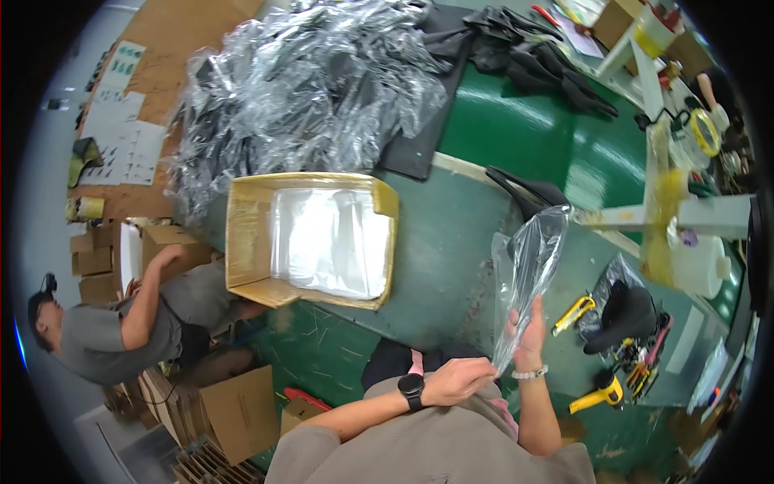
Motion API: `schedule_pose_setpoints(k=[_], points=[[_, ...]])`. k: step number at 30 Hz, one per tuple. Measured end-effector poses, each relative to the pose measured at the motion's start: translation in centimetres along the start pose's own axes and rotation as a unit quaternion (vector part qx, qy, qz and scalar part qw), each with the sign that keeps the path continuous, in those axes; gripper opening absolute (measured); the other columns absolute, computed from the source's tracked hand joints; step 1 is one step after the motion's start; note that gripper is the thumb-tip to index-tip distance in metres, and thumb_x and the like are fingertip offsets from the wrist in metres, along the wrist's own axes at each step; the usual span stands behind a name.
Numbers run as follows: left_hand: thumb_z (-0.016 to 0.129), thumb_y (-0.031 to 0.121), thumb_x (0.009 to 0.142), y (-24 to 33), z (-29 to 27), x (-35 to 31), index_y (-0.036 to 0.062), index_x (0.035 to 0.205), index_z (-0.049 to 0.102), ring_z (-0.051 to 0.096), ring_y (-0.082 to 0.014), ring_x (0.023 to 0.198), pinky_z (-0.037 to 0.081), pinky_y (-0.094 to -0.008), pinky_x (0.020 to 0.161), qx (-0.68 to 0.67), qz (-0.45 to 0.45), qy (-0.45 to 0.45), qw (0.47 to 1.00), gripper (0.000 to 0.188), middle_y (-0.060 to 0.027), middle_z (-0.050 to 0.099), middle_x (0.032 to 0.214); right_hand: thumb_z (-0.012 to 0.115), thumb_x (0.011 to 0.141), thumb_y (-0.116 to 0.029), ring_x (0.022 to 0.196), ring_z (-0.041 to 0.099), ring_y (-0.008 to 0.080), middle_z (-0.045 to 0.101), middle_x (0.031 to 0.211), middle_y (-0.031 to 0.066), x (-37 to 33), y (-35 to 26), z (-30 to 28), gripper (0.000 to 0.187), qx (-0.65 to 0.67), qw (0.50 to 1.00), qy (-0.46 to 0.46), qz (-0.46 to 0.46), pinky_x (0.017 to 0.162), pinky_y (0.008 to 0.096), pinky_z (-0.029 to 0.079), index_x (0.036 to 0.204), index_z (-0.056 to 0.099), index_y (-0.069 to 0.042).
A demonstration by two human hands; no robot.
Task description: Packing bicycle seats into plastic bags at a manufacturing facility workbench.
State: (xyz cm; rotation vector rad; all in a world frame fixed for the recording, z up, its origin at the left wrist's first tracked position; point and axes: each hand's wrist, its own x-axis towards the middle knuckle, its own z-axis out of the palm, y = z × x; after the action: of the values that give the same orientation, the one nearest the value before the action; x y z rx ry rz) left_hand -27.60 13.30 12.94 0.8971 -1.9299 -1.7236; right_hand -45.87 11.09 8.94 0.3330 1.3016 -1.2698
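Note:
A clear plastic bag (528,266) stands upright over the green table (451,242), with a black saddle-shaped piece (528,194) poking out of its top. My right hand (528,331) grips the bag's lower edge; a bead bracelet circles that wrist. My left hand (459,381), with a black watch on the wrist, pinches the bag's bottom corner close to my chest. Both hands sit near the table's front edge.
An open cardboard box (250,234) lined with white plastic sits left of centre. A heap of bagged black pieces (306,89) lies behind it. A yellow knife (574,313), another black saddle (625,315) and a yellow tool (598,395) are right. A person (121,323) works among cartons at left.

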Motion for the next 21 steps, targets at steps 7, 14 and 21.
schedule_pose_setpoints(k=[7,14,21], points=[[0.060,0.034,0.092,-2.5,-7.7,9.3,-0.0035,0.115,0.057,0.051,-0.0116,0.093,0.044,-0.0292,0.084,-0.274,-0.262,0.236,0.895,0.044,-0.0051,0.061,0.103,0.049,0.099,-0.028,0.077,0.060,0.0118,0.065,0.092,0.0035,0.3,5.1,4.2,0.029,-0.085,0.966,-0.246,-0.008,0.069,0.0273,0.049,0.114,0.056,-0.004],[0.039,0.053,0.097,3.0,-35.8,11.9,0.0030,0.142,0.029,0.038,-0.0268,0.128,0.025,-0.0420,0.111,-0.432,0.012,0.481,0.763,0.068,-0.0162,0.039,0.140,0.058,0.092,-0.025,0.077,0.061,0.0200,0.065,0.093,0.0103,10.3,-2.5,11.2,0.036,-0.455,0.828,-0.220,-0.245,0.071,0.0348,0.049,0.119,0.053,-0.001],[0.072,0.007,0.074,-2.9,-18.0,10.3,0.0024,0.102,0.061,0.061,-0.0283,0.097,0.048,-0.0361,0.085,0.257,0.025,0.320,0.911,0.031,-0.0127,0.064,0.099,0.070,0.077,-0.025,0.110,0.052,0.0313,0.059,0.113,0.0139,24.7,-7.0,15.1,0.059,-0.751,0.438,-0.002,-0.494,0.092,0.0446,0.042,0.127,0.047,-0.005]])
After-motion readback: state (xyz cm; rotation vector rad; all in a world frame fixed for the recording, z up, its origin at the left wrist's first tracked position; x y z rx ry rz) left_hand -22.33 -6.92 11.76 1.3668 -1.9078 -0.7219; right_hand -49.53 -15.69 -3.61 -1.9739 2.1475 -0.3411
